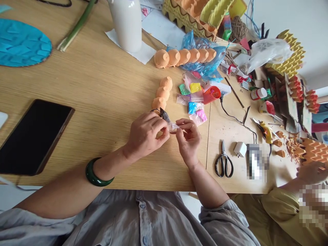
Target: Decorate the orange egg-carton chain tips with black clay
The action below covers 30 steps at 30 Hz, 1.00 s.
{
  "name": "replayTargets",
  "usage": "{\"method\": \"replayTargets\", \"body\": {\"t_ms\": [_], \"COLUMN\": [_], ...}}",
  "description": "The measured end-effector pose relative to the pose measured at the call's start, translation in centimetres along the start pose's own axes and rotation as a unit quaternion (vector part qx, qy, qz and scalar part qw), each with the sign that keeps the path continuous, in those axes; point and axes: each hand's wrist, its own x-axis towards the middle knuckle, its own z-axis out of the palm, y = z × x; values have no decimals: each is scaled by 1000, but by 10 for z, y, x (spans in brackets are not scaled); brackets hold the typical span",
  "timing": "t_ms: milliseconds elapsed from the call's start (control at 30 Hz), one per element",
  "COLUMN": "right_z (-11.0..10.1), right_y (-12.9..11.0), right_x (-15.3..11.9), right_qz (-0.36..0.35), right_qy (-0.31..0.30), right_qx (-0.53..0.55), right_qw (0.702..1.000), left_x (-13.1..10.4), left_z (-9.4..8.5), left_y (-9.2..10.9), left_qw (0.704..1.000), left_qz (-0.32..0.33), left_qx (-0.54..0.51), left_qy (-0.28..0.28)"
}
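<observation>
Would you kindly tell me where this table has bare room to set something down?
The wooden table is barest between the flat black rectangular tablet, the textured blue oval piece and the short row of orange domed cups. Right of that row, it is crowded with small bright plastic packets.

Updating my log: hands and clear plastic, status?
Left hand and right hand pinching clear plastic. Dark object by left hand. Orange cups just beyond.

Bright, soft light here, washing the right of the tabletop (pixel 215 131) pale and glinting off the green bracelet (pixel 92 175) and white bottle (pixel 128 29)! The clear plastic (pixel 173 127) between left hand (pixel 147 135) and right hand (pixel 190 140) blurs into glare, the wide view stretches the left-hand tablet (pixel 36 136), and blocky pixels mask patches at near right.
</observation>
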Motion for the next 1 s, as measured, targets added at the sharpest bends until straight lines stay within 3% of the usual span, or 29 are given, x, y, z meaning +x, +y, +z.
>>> {"method": "replayTargets", "body": {"t_ms": [200, 333, 500, 667, 833, 933, 1000], "right_z": [-5, -8, -7, -9, -12, -13, -15], "right_y": [1, 4, 0, -4, 2, 6, 6], "right_x": [-1, 4, 6, 7, 16, 18, 17], "right_qz": [-97, -156, -76, 60, 126, 125, 62], "right_qy": [-69, -44, -25, -52, -88, -85, -46], "right_qx": [-81, -128, -106, 5, 65, 91, 89], "right_qw": [990, 978, 991, 997, 986, 984, 993], "left_x": [2, 5, 5, 6, 4, 2, 1], "left_z": [-1, -1, -4, -6, -1, 1, 0], "left_y": [0, 1, 4, -6, -23, -23, -20], "left_qw": [998, 993, 995, 995, 993, 995, 996], "left_qz": [55, 115, 94, 30, 42, 51, 57], "left_qx": [-11, -5, 13, -93, -71, -61, -58], "left_qy": [16, 39, 35, 1, -80, -57, -28]}}
